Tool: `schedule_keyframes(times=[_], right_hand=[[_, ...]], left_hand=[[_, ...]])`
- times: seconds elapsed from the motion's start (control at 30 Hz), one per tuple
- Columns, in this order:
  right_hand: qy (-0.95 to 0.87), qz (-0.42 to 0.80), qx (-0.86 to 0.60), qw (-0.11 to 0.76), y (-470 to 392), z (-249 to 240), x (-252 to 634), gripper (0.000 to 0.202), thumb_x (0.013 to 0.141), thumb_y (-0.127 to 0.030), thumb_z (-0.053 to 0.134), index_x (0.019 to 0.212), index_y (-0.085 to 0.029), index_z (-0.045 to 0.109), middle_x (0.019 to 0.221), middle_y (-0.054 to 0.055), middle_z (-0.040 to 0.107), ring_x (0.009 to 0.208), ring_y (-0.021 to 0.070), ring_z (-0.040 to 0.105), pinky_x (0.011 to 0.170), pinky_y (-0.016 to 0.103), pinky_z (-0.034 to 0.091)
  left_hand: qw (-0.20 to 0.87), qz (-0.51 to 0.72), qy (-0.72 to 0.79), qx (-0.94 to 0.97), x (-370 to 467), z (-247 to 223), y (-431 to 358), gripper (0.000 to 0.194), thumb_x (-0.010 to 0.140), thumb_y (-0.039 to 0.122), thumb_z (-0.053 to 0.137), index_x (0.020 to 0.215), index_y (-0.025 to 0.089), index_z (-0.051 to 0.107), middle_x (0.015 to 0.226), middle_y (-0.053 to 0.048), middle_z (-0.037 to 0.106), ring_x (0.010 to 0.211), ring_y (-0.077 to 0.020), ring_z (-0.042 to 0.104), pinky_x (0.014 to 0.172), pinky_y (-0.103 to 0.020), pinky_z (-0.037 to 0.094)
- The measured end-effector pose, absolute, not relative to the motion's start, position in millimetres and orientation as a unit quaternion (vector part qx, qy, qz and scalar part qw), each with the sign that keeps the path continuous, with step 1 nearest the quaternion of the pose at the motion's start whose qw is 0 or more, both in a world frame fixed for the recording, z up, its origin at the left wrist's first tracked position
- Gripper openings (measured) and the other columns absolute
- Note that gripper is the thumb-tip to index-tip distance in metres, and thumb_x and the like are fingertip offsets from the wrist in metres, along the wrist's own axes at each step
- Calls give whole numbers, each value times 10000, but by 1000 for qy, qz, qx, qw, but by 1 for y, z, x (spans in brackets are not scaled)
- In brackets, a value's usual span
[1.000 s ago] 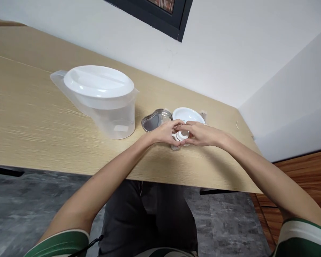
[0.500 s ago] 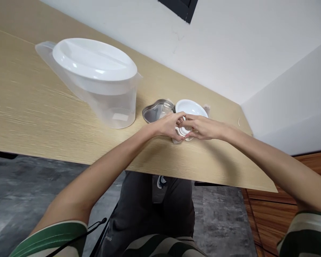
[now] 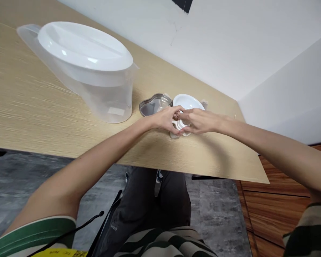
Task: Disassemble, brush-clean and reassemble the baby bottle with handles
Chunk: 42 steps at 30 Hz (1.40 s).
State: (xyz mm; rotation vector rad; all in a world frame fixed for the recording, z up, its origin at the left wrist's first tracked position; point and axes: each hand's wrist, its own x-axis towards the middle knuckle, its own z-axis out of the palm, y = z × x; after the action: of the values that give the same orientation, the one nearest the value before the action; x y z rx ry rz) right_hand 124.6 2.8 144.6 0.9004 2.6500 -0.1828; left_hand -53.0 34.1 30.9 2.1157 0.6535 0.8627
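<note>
Between my two hands is a small white ringed piece (image 3: 180,124), round and stepped like a bottle neck or cap; its exact kind is too small to tell. The curved fingers of my left hand (image 3: 166,119) close around its left side. From the other side, my right hand (image 3: 200,120) pinches at it, with fingertips meeting those of the left. Part of a clear or whitish small container (image 3: 174,136) shows just below the fingers. Behind the hands lie a kidney-shaped metal tray (image 3: 149,106) with a clear piece on it and a white bowl (image 3: 187,101).
A large clear pitcher (image 3: 107,96) with a white lid stands on the wooden table (image 3: 69,132) to the left. The white wall (image 3: 216,46) rises along the back edge. Wood-grain cabinet fronts (image 3: 275,203) are at the lower right.
The view has shifted a little, so the table and pitcher sit higher and further left. My hands stay together at the white piece, and more of its rings show between the fingers.
</note>
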Motion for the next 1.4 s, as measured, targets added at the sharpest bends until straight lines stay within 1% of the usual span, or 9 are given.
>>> schedule_keyframes(times=[0.2,0.5,0.67,0.77,0.87,0.97,1.03,1.13,1.4], right_hand=[[856,-39,480,190,-7,141,103,371,908,-480,620,1027,-136,690,849,138,684,915,309,637,812,396,488],[779,-58,612,125,-14,136,86,385,900,-457,592,942,-95,717,743,144,704,794,282,692,709,335,485],[815,-78,561,124,-21,140,106,579,919,-629,554,1137,-109,687,818,140,736,761,254,693,673,313,461],[863,-70,489,108,-23,143,121,637,929,-535,599,1406,-121,512,978,139,748,877,261,692,717,318,464],[897,-92,417,113,-19,141,131,637,929,-463,626,1468,-175,447,1115,139,728,928,250,677,738,323,456],[909,-100,391,109,-12,136,134,538,934,-436,622,1402,-192,519,1114,120,726,903,235,667,730,315,434],[910,-86,395,96,-8,133,134,478,918,-432,643,1314,-171,580,997,96,737,835,223,659,715,306,415],[900,-65,424,77,-8,128,129,434,887,-457,671,1175,-135,631,805,63,709,720,206,629,667,294,385],[803,-32,595,4,-29,112,112,433,885,-559,613,946,-132,655,743,112,684,673,227,607,567,308,346]], left_hand=[[412,360,259,796,-53,27,30,733,503,354,901,1128,184,558,918,-5,672,858,-199,643,775,-311,512],[388,380,247,803,-53,16,28,730,540,393,892,1157,177,568,939,-12,673,859,-204,665,776,-307,519],[414,386,223,793,-53,10,28,725,588,377,867,1209,182,547,996,-40,687,981,-237,682,874,-358,545],[431,407,200,780,-52,8,26,748,591,325,860,1241,177,520,1127,-86,687,1048,-254,687,940,-386,542],[431,403,184,786,-52,8,23,732,643,307,827,1282,179,495,1228,-114,677,1138,-281,669,974,-398,524],[430,353,218,802,-54,7,20,745,677,354,826,1314,179,482,1150,-93,714,1037,-282,698,880,-382,535],[429,334,240,804,-55,5,21,797,668,416,855,1328,178,478,1082,-76,726,968,-279,707,829,-373,533],[424,357,241,797,-54,1,23,876,629,462,897,1341,173,478,1130,-93,713,1032,-287,693,866,-375,520],[429,345,273,789,-52,3,20,837,622,388,895,1324,182,487,918,-15,739,860,-243,710,813,-350,505]])
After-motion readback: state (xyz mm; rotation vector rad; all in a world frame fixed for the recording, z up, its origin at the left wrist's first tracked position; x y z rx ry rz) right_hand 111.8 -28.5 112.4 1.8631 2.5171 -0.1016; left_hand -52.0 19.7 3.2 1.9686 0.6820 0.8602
